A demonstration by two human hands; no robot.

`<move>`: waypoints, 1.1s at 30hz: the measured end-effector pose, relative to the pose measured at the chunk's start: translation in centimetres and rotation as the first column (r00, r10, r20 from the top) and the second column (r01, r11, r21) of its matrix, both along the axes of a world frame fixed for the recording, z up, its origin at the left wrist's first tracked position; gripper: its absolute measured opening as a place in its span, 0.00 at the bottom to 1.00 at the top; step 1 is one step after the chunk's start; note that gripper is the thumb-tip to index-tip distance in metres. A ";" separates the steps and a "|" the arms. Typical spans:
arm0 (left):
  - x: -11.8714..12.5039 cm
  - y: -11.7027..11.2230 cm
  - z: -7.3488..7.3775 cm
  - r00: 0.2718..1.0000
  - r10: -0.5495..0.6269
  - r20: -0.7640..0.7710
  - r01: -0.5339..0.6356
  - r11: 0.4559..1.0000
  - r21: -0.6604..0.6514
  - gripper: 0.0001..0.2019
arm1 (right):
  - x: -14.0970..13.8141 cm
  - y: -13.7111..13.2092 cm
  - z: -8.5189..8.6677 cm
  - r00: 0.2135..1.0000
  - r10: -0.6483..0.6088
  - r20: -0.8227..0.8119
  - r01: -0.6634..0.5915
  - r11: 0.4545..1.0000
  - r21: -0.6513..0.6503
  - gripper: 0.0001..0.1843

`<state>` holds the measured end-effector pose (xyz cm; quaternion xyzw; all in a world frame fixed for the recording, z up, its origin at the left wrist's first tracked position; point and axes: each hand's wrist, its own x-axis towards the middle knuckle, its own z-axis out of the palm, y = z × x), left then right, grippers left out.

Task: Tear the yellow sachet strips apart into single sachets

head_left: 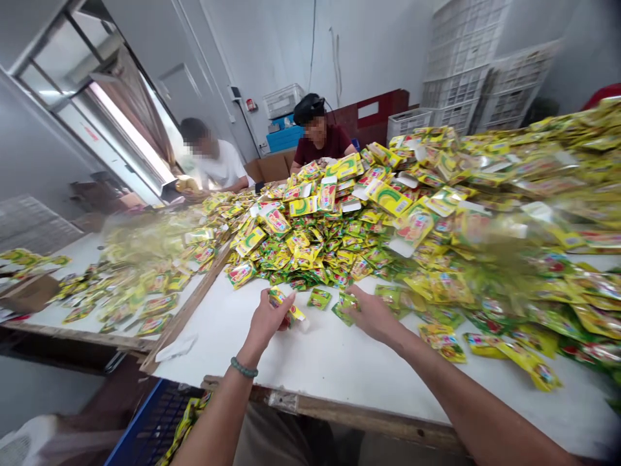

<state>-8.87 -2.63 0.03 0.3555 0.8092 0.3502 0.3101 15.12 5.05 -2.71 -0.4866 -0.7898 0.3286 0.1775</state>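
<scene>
My left hand (266, 320), with a green bead bracelet on the wrist, is closed around a small stack of yellow sachets (291, 310) just above the white table (310, 362). My right hand (371, 315) rests on the table with its fingers pinching a green and yellow sachet (345, 304) at the foot of the heap. A loose sachet (319, 298) lies between the two hands. A big heap of yellow and green sachets (349, 226) covers the table beyond my hands.
Two people sit at the far side of the table: one in a white shirt (220, 168), one in a dark red shirt (323, 139). A second table (72, 310) with scattered sachets stands at left. A blue crate (145, 430) sits below. White crates (466, 58) are stacked at the back right.
</scene>
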 end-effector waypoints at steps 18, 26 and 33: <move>6.1 3.8 2.9 0.541 -0.492 -0.682 0.442 0.856 -0.267 0.09 | 2.0 1.9 2.8 0.905 -0.353 -0.238 0.374 0.926 0.050 0.17; 10.3 11.0 3.2 0.343 -0.462 -0.818 0.576 0.791 -0.205 0.18 | 2.1 2.2 3.1 0.846 -0.451 -0.282 0.481 0.875 0.044 0.20; 10.0 15.5 2.1 0.364 -0.535 -0.763 0.587 0.767 -0.258 0.17 | 2.5 3.1 2.2 0.753 -0.527 -0.394 0.557 0.830 -0.044 0.20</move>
